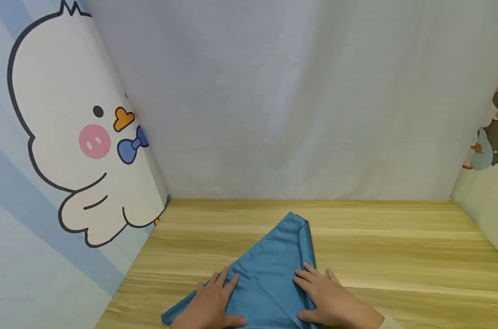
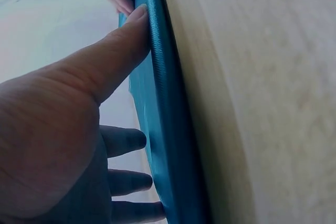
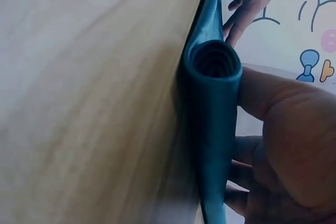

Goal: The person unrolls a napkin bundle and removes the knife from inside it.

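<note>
A blue satiny cloth (image 1: 265,278) lies folded on the wooden table, its top corner pointing away from me. Along its right side the fabric is wound into a roll (image 3: 212,119), whose spiral end shows in the right wrist view. My left hand (image 1: 211,301) rests on the cloth's left part with fingers spread; its thumb (image 2: 123,43) touches the fabric near the front edge. My right hand (image 1: 329,297) lies over the rolled side, fingertips on the cloth just left of the roll. Neither hand curls round the fabric. The cloth's near edge is cut off in the head view.
The wood-grain table (image 1: 397,256) extends to both sides of the cloth. A pale curtain (image 1: 294,100) hangs at the table's back edge. On the left stands a wall panel with a cartoon duck (image 1: 63,114); another printed panel (image 1: 491,183) is at the right.
</note>
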{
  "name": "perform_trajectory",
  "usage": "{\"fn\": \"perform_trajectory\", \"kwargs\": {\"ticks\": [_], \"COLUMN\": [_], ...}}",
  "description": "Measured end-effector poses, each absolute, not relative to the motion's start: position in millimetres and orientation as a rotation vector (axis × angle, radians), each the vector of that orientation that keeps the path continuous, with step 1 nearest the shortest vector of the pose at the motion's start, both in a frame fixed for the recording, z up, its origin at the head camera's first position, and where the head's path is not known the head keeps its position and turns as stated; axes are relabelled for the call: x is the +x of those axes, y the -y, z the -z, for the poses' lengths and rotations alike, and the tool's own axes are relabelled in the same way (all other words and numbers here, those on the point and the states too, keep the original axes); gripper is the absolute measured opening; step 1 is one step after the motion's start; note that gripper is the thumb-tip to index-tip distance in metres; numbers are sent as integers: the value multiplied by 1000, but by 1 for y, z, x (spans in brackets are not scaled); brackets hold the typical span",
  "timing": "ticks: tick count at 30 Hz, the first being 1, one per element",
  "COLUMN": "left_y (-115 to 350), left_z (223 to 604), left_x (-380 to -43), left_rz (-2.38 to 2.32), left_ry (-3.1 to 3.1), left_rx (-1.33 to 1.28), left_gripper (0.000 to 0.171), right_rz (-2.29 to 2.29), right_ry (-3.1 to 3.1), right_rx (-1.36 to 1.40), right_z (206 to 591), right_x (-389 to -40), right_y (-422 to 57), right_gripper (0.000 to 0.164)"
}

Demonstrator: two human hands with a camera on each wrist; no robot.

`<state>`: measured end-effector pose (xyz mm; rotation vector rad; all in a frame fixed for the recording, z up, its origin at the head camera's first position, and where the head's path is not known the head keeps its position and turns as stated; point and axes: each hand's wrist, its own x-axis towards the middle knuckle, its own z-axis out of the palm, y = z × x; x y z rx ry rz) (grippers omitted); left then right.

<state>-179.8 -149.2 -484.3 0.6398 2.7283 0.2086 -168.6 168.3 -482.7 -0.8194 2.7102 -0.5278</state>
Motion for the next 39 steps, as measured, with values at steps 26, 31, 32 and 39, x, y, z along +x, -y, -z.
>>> {"fn": "perform_trajectory", "kwargs": {"ticks": [26,31,32,39], "left_y": [147,148,148,149], "left_z": [483,483,483,485], "left_x": [-177,-177,-177,-180], "left_rz": [-112,-108,-106,-101], "left_ry": [-2774,-2774,-2773,-2764], "left_rx": [632,630,630,601], "left_gripper": [111,110,110,113], "right_rz": [590,601,604,609], "right_ry": [-2742,-2730,-2728,-2727], "right_rx": [-784,-764,-758,-716], "right_z": [487,485,485,487], "right_x": [-166,-165,-165,-166], "right_y": [-176,-177,-177,-180], "right_gripper": [78,79,79,80]}}
